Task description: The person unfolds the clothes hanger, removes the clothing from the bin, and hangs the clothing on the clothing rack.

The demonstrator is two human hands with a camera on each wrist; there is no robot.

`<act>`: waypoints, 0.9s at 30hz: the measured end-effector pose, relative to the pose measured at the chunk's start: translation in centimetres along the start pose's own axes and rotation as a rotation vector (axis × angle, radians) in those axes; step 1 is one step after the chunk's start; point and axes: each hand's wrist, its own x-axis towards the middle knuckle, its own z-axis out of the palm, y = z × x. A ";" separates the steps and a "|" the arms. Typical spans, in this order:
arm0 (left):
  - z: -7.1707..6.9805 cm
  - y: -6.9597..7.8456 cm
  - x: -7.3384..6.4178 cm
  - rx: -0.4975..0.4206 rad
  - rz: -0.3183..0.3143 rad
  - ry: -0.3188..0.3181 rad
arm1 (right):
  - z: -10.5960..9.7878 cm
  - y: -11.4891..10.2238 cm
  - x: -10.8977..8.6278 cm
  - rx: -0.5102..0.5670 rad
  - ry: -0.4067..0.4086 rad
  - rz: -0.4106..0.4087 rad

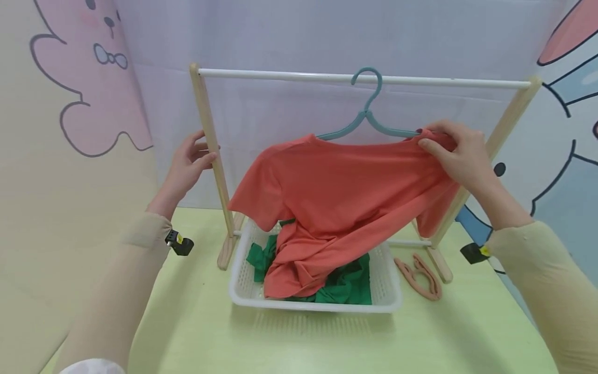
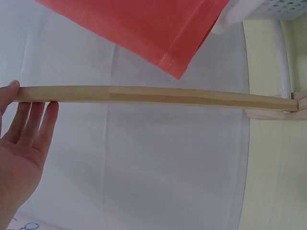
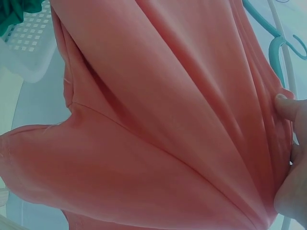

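Note:
A coral-red T-shirt [image 1: 345,182] hangs on a teal hanger [image 1: 366,117] whose hook is at the white rail [image 1: 289,76] of a small clothes rack. My right hand [image 1: 460,150] pinches the shirt at the shoulder beside the neckline, thumb in front; the hanger's end there is hidden under cloth. In the right wrist view, folds of the shirt [image 3: 168,120] fan out from that grip. My left hand [image 1: 187,161] holds the rack's left wooden post [image 2: 144,94] between thumb and fingers. The shirt's hem droops into a white basket [image 1: 315,305].
Green cloth [image 1: 348,283] lies in the basket under the shirt. A folded orange hanger [image 1: 420,278] rests on the pale green table [image 1: 196,322], right of the basket. The rack's right wooden post [image 1: 509,117] stands behind my right hand, and a pale curtain [image 1: 280,31] hangs behind.

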 end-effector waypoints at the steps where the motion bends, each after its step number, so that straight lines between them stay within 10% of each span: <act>1: 0.0 0.0 0.1 -0.004 -0.004 -0.003 | 0.0 0.0 0.0 0.000 0.007 0.001; 15: -0.7 -0.1 0.7 -0.020 -0.033 -0.050 | 0.2 -0.1 0.4 0.017 0.053 0.038; 27: -0.7 -0.6 1.0 -0.012 -0.097 0.000 | 1.1 0.0 0.6 -0.008 0.157 -0.089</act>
